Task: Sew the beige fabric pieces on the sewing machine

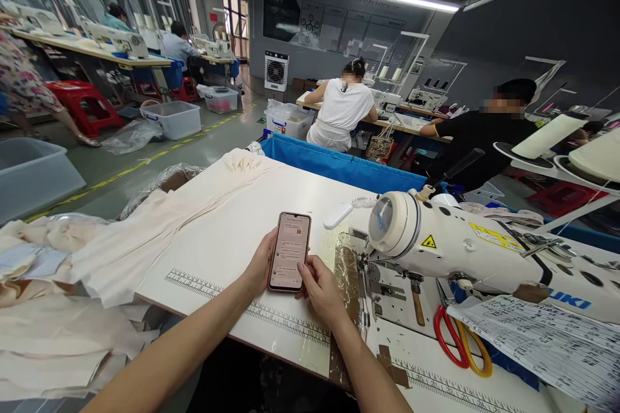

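A smartphone [289,251] with a lit, pinkish screen of text lines is held upright over the white sewing table [232,239]. My left hand [260,263] wraps around its left side. At the lower right corner, my right hand [320,287] has its thumb on the screen; its other fingers are curled and partly hidden behind the phone. Right of my hands stands a white sewing machine [450,239]. Pale cream fabric pieces [130,239] lie over the table's left edge.
Red-and-yellow-handled scissors [460,342] and a printed sheet [547,335] lie by the machine. A blue cloth bin [334,164] borders the table's far edge. Thread cones [549,135] stand at right. Ahead sits a person in white [341,110]; another in black [504,135] sits at right.
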A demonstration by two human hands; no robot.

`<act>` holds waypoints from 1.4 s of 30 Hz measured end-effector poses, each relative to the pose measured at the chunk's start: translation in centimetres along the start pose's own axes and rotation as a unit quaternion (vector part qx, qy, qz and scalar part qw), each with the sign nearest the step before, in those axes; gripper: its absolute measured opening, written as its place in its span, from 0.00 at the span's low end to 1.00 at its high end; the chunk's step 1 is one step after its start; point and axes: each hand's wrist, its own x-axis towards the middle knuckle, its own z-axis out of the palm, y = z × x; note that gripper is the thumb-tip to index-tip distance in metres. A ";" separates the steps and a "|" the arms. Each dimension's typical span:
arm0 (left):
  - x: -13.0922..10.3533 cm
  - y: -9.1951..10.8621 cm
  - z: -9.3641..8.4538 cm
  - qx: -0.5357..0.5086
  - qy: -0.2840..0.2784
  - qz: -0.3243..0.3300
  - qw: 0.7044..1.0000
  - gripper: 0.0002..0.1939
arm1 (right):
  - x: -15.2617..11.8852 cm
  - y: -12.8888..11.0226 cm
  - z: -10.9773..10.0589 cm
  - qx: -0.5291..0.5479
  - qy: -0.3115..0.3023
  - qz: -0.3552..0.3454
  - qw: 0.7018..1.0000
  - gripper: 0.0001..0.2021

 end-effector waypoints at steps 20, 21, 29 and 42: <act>0.4 -0.2 -0.4 -0.027 -0.005 -0.004 1.000 0.26 | 0.0 0.1 0.1 -0.112 0.044 -0.029 0.992 0.20; 0.4 -0.2 -0.4 -0.026 -0.007 0.004 1.000 0.25 | -0.1 -0.1 0.1 -0.135 0.066 -0.047 0.987 0.19; 0.3 0.4 -0.5 -0.063 -0.009 0.004 0.998 0.28 | -1.8 -2.4 0.1 -0.272 0.097 -0.366 0.885 0.13; 0.1 1.0 -0.4 -0.067 0.010 0.002 0.998 0.30 | -1.7 -2.3 0.2 -0.269 0.042 -0.373 0.887 0.16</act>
